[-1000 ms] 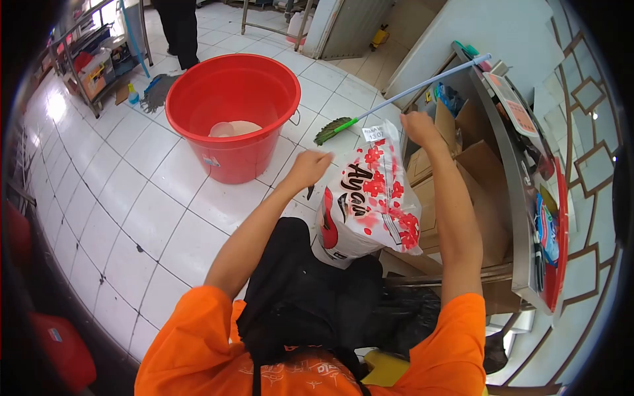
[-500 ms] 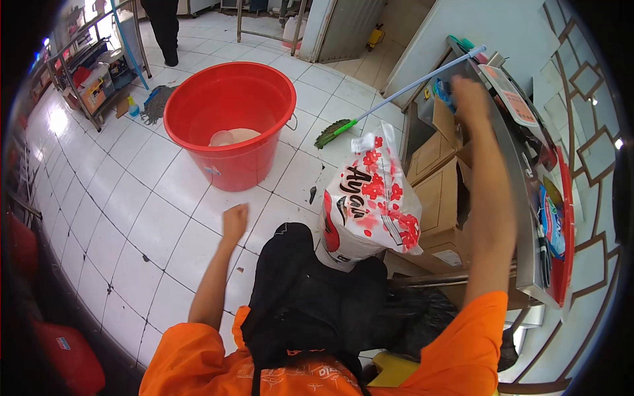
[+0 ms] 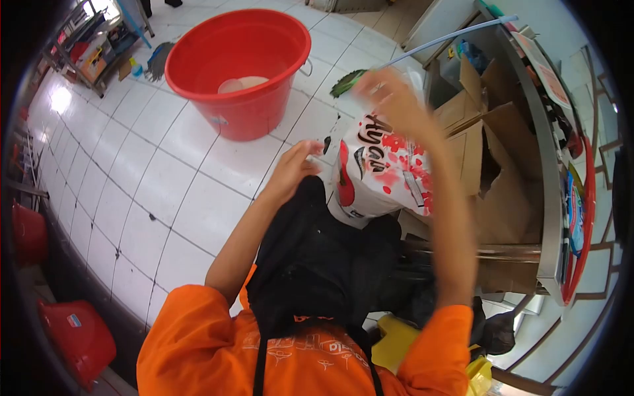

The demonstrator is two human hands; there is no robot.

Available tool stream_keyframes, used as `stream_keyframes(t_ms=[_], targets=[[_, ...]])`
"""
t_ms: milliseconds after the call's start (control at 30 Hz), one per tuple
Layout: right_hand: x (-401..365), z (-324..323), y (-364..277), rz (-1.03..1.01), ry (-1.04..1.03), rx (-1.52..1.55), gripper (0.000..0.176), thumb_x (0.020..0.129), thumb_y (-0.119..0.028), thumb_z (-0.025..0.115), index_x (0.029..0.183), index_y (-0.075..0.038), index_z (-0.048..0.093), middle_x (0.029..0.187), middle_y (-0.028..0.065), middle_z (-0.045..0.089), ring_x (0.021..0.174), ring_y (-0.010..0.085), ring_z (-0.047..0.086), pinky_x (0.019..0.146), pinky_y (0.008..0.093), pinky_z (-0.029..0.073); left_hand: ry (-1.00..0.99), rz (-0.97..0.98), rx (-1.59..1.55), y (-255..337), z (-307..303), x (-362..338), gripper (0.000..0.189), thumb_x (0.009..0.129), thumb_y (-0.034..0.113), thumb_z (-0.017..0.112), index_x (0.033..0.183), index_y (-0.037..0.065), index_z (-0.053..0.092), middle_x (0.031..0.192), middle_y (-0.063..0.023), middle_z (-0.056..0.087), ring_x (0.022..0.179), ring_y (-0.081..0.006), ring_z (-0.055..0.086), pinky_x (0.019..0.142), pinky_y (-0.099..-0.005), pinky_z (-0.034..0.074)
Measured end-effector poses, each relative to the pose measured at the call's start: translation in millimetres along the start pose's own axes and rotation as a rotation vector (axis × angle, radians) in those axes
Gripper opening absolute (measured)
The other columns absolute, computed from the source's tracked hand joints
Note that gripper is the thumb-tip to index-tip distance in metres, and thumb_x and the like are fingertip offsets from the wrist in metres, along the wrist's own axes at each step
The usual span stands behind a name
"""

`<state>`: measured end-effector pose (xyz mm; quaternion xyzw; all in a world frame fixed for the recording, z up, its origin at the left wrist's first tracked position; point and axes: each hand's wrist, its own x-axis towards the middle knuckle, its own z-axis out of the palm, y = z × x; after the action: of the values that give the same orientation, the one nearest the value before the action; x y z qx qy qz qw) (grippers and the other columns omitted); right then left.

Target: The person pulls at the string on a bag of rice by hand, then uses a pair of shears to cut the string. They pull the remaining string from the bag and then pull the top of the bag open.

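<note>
A white bag with red flowers (image 3: 380, 168) stands upright between my knees and the cardboard boxes. Over its top is my right hand (image 3: 389, 96), blurred, with its fingers partly spread; whether it touches the bag or holds anything is unclear. My left hand (image 3: 295, 168) hangs just left of the bag, fingers apart and nothing in them. Beyond it a large red tub (image 3: 247, 115) rests on the tiles, with a pale substance (image 3: 251, 82) and a round, clear-looking item at its bottom.
A blue-handled brush with a green head (image 3: 347, 84) leans against the metal counter (image 3: 551, 257) on the right. Open cardboard boxes (image 3: 465, 158) fill the space under it. Red basins (image 3: 76, 336) are at the lower left, a metal rack (image 3: 99, 82) at the upper left.
My right hand has come from the counter side to above the bag. My left hand has risen toward the bag, its fingers now spread. The view has tilted down.
</note>
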<state>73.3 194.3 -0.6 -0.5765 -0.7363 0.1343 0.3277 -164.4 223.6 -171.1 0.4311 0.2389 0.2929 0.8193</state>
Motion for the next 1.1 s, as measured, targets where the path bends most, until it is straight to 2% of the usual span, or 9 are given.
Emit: stream_keyframes(t_ms=[67,167,300,500,667,833,1000,1033,1100], targets=[[-31,109,-47,0.093,-0.127,-0.552,0.028,0.085,-0.010,0.060,0.111,0.000,0.057,0.109,0.0196,0.058,0.105,0.0371,0.056,0.087,0.0483,0.047,-0.065,-0.047,-0.224,15,23,-12,0.043,0.106,0.042,0.045,0.120,0.004,0.061,0.119,-0.0071,0.061,0.094,-0.0149,0.062,0.083,-0.0312,0.051],[-97,208,-54,0.162,0.211,-0.336,0.048,0.081,-0.007,0.061,0.127,0.004,0.051,0.121,0.0259,0.055,0.112,0.0431,0.053,0.099,0.0501,0.043,-0.002,-0.299,-0.438,6,15,-35,0.047,0.107,0.045,0.040,0.123,0.005,0.059,0.125,-0.0095,0.060,0.107,-0.0185,0.060,0.093,-0.0328,0.047],[-165,247,-89,0.286,-0.046,0.380,0.056,0.087,-0.012,0.066,0.137,0.006,0.047,0.143,0.0287,0.044,0.135,0.0422,0.042,0.109,0.0482,0.039,0.007,-0.505,-0.232,-26,-43,-101,0.037,0.105,0.040,0.048,0.110,0.006,0.061,0.105,-0.0056,0.064,0.080,-0.0119,0.054,0.071,-0.0261,0.044],[-204,239,-59,0.476,0.185,1.480,0.015,0.096,-0.005,0.061,0.107,0.004,0.065,0.136,0.0188,0.054,0.106,0.0180,0.065,0.084,0.0279,0.054,-0.009,-0.350,0.344,5,-77,-141,0.038,0.103,0.039,0.053,0.080,0.009,0.049,0.054,0.0038,0.037,0.049,-0.0087,0.036,0.050,-0.0253,0.035],[-144,243,-76,0.344,0.005,0.833,0.107,0.075,-0.030,0.087,0.155,-0.002,0.021,0.156,0.0157,0.029,0.141,0.0294,0.033,0.115,0.0411,0.031,-0.038,-0.008,-0.065,77,-47,-132,0.038,0.102,0.038,0.056,0.079,0.009,0.047,0.072,0.0033,0.038,0.054,-0.0045,0.036,0.051,-0.0242,0.037],[-117,311,-129,0.051,-0.081,0.644,0.024,0.094,-0.014,0.063,0.117,-0.006,0.063,0.123,0.0121,0.063,0.104,0.0281,0.065,0.093,0.0361,0.050,0.448,0.574,0.864,129,-48,-126,0.022,0.094,0.013,0.068,0.077,0.004,0.057,0.089,-0.0037,0.047,0.074,-0.0114,0.048,0.063,-0.0247,0.042],[-128,201,-142,0.012,0.133,0.145,0.018,0.092,-0.018,0.066,0.106,-0.007,0.067,0.111,0.0087,0.067,0.093,0.0310,0.066,0.086,0.0432,0.053,0.799,0.268,1.947,94,-180,-132,0.035,0.087,0.017,0.075,0.117,0.010,0.058,0.128,-0.0135,0.053,0.118,-0.0321,0.054,0.093,-0.0434,0.048],[-131,156,-137,-0.016,0.275,0.062,0.016,0.092,-0.018,0.065,0.103,-0.007,0.068,0.107,0.0086,0.068,0.093,0.0307,0.066,0.085,0.0434,0.053,0.922,-0.286,2.163,84,-170,-139,0.060,0.086,0.020,0.076,0.138,0.016,0.047,0.148,-0.0175,0.042,0.138,-0.0396,0.039,0.104,-0.0515,0.042],[-142,67,-133,0.238,0.417,-0.224,0.014,0.089,-0.012,0.064,0.100,-0.004,0.068,0.098,0.0110,0.068,0.092,0.0302,0.065,0.080,0.0424,0.052,0.857,-0.194,1.948,64,-208,-154,0.062,0.086,0.024,0.076,0.141,0.015,0.048,0.145,-0.0171,0.047,0.133,-0.0385,0.045,0.104,-0.0481,0.043]])
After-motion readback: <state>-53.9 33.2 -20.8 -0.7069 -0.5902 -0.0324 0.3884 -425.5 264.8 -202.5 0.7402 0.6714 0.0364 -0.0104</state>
